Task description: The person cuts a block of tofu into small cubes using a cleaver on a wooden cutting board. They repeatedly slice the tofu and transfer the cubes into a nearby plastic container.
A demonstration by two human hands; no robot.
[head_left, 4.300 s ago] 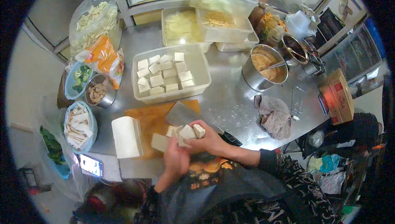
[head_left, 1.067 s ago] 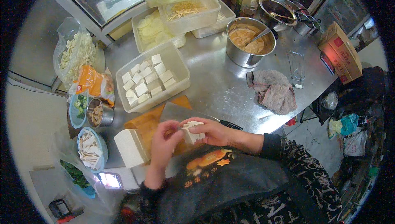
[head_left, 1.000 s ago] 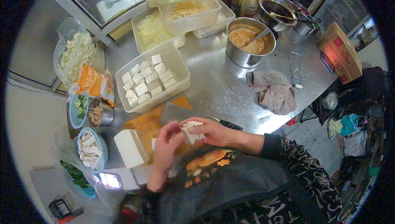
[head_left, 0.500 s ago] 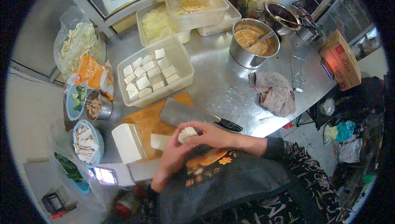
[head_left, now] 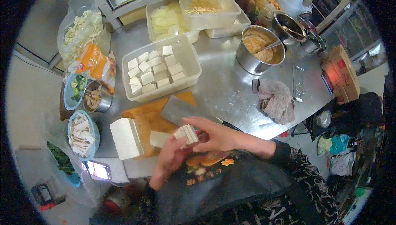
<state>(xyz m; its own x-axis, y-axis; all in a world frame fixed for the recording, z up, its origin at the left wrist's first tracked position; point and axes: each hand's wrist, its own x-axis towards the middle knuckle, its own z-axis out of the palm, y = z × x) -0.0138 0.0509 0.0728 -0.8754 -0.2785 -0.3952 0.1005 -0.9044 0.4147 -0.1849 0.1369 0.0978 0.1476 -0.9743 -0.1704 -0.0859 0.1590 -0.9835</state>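
My left hand [head_left: 170, 154] and my right hand [head_left: 218, 136] are closed together round a small stack of cut white tofu pieces [head_left: 187, 134], held in front of my apron. Thin gaps show between the pieces. Just beyond, a cleaver [head_left: 181, 110] lies flat on the wooden cutting board [head_left: 142, 111], its handle partly hidden by my right hand. A large white tofu block [head_left: 125, 139] sits at the board's left. Between it and my left hand lies a flatter tofu piece [head_left: 158, 138]. Behind the board, a clear plastic tub [head_left: 193, 69] contains several tofu pieces.
To the left stand a blue basket of pale strips [head_left: 95, 142], a metal cup of meat pieces [head_left: 105, 102] and a phone [head_left: 99, 170]. A steel pot of orange-brown sauce [head_left: 251, 62] and a grey cloth [head_left: 277, 103] are on the right. Tubs [head_left: 210, 20] are stacked at the back.
My hands have turned the tofu stack so its cut edges show more, and the right fingers have opened out somewhat. The whole view has shifted slightly.
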